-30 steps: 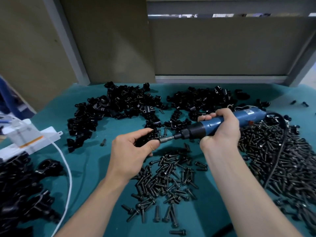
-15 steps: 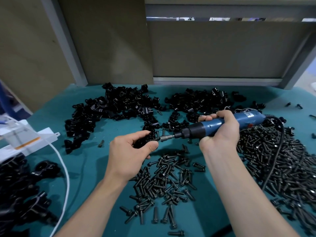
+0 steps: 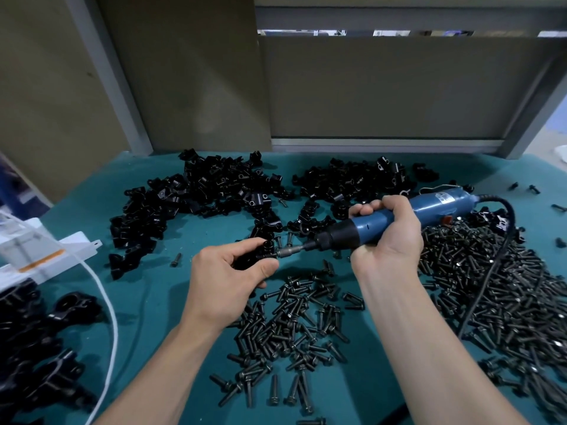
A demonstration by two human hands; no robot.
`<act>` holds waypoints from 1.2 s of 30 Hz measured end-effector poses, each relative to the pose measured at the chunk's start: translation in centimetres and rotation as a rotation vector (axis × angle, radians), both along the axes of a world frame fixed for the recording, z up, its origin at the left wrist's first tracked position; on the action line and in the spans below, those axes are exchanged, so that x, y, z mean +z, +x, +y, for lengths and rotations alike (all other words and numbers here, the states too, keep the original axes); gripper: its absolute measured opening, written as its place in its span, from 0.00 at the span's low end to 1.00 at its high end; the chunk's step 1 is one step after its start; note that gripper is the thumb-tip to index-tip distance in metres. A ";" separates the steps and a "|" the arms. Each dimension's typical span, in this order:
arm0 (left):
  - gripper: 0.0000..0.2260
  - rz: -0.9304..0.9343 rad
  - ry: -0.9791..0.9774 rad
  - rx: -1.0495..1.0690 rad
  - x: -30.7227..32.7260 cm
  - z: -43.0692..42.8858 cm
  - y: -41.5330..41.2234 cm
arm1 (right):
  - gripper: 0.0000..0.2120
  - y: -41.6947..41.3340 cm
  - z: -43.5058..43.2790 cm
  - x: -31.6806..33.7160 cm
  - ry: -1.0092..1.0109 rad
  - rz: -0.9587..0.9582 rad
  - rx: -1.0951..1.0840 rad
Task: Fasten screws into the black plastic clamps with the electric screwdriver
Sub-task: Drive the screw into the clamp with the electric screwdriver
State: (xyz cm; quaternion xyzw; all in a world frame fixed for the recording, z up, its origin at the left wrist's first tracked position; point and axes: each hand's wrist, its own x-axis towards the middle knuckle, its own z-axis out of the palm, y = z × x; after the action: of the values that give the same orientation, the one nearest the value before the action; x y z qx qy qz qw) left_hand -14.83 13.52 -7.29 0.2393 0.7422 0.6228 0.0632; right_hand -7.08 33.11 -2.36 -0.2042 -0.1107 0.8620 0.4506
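Note:
My left hand (image 3: 227, 277) pinches a black plastic clamp (image 3: 266, 249) between thumb and fingers above the teal table; most of the clamp is hidden by the fingers. My right hand (image 3: 388, 237) grips a blue electric screwdriver (image 3: 383, 223) that lies nearly level, its metal bit (image 3: 290, 250) pressed against the clamp's right side. A screw at the bit tip is too small to make out. Loose black screws (image 3: 294, 320) lie in a patch below both hands.
Piles of black clamps (image 3: 199, 197) (image 3: 346, 185) spread across the back of the teal table (image 3: 147, 302). A big heap of screws (image 3: 497, 283) fills the right, with the screwdriver's black cord (image 3: 491, 268) over it. More clamps (image 3: 36, 338), a white cable (image 3: 104, 308) and a white box (image 3: 33, 253) sit left.
Both hands hold the same pose with the bit against the clamp. The view has shifted slightly, so the hands sit a little lower left in the frame.

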 end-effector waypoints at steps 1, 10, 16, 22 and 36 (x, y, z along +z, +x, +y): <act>0.18 -0.009 0.006 0.003 -0.1 0.0 -0.1 | 0.09 0.0 0.0 0.1 -0.002 0.010 0.003; 0.19 -0.006 -0.001 0.024 -0.3 0.1 -0.3 | 0.09 -0.1 -0.2 0.2 -0.015 0.017 0.008; 0.17 0.034 -0.056 0.067 -0.2 0.1 0.0 | 0.09 -0.2 -0.7 0.0 -0.003 0.026 0.036; 0.16 0.131 -0.143 0.073 0.1 0.2 0.5 | 0.10 -0.3 -0.9 0.0 -0.010 0.030 0.046; 0.12 0.279 -0.235 0.138 0.5 0.5 0.9 | 0.10 -0.6 -2.2 0.0 0.009 0.006 0.078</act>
State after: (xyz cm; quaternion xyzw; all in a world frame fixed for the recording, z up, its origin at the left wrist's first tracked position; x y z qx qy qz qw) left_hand -13.92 14.00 -6.81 0.2627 0.8260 0.4956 -0.0557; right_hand -7.64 30.89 -2.35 -0.1951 -0.1214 0.8790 0.4178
